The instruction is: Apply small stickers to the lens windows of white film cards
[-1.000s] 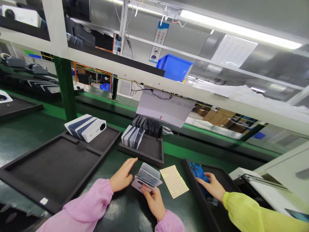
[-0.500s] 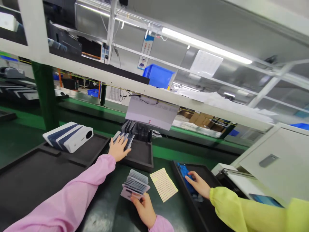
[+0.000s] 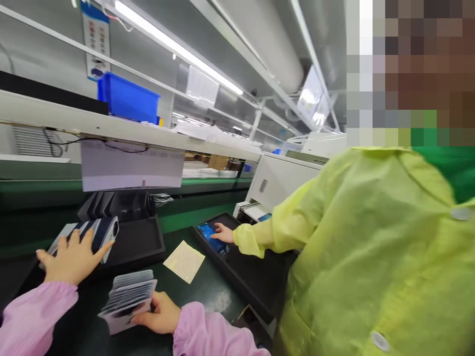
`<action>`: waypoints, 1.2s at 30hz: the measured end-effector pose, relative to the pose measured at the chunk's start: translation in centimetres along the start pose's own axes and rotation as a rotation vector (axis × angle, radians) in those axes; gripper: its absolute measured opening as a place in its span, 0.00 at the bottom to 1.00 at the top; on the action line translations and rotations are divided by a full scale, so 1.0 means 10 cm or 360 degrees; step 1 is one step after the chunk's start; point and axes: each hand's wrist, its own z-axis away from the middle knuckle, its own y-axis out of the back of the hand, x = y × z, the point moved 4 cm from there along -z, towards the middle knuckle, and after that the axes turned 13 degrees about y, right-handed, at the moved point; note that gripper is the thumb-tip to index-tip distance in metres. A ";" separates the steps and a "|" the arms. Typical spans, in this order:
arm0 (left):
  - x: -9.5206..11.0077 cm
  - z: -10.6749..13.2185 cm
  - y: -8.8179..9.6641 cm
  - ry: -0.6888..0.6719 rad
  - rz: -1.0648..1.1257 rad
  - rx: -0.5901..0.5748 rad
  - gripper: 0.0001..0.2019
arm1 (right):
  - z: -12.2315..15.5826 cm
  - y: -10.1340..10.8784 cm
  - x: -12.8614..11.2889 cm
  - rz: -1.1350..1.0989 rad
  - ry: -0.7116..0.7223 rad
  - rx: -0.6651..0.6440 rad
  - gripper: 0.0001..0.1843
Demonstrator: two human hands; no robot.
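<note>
My left hand lies with fingers spread over a row of white and dark flat plates leaning in a small black tray. My right hand grips a fanned stack of thin flat plates low over the green bench. Both my sleeves are pink. A yellowish sheet of small dot stickers rests on the bench just right of the stack.
A co-worker in a yellow-green smock fills the right side, one hand on a blue piece in a long black tray. A white shelf beam with a hanging paper runs overhead; a blue bin stands on it.
The view has swung to the right, bringing the co-worker's body into sight. My left hand stays on the plates in the small tray. My right hand keeps the fanned stack.
</note>
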 end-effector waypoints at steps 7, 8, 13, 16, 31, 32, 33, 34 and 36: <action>0.17 0.31 0.13 -0.0333 0.0100 0.0064 0.26 | 0.01 -0.05 -0.05 -0.0046 0.0019 -0.0052 0.26; 0.16 0.34 0.15 -0.0335 0.0128 0.0135 0.26 | 0.02 -0.06 -0.05 -0.0052 0.0017 -0.0040 0.26; 0.03 0.41 0.18 -0.0080 0.0185 0.0249 0.27 | 0.01 -0.08 -0.05 -0.0094 0.0038 0.0045 0.25; -0.08 0.56 0.28 0.0104 0.0170 0.0309 0.25 | 0.07 -0.14 -0.03 -0.0136 0.0023 0.0072 0.23; -0.32 0.76 0.00 0.0348 0.0355 -0.0407 0.19 | 0.47 -0.20 0.22 -0.0017 -0.0231 0.0232 0.24; -0.37 0.74 0.00 0.0391 0.0370 -0.0403 0.19 | 0.47 -0.20 0.22 -0.0006 -0.0227 0.0245 0.24; -0.43 0.72 0.01 0.0430 0.0385 -0.0406 0.20 | 0.46 -0.19 0.23 0.0001 -0.0225 0.0254 0.24; -0.47 0.69 0.02 0.0461 0.0404 -0.0414 0.21 | 0.46 -0.19 0.23 0.0005 -0.0225 0.0259 0.24; -0.52 0.66 0.06 0.0486 0.0471 -0.0430 0.25 | 0.46 -0.18 0.24 0.0006 -0.0230 0.0258 0.23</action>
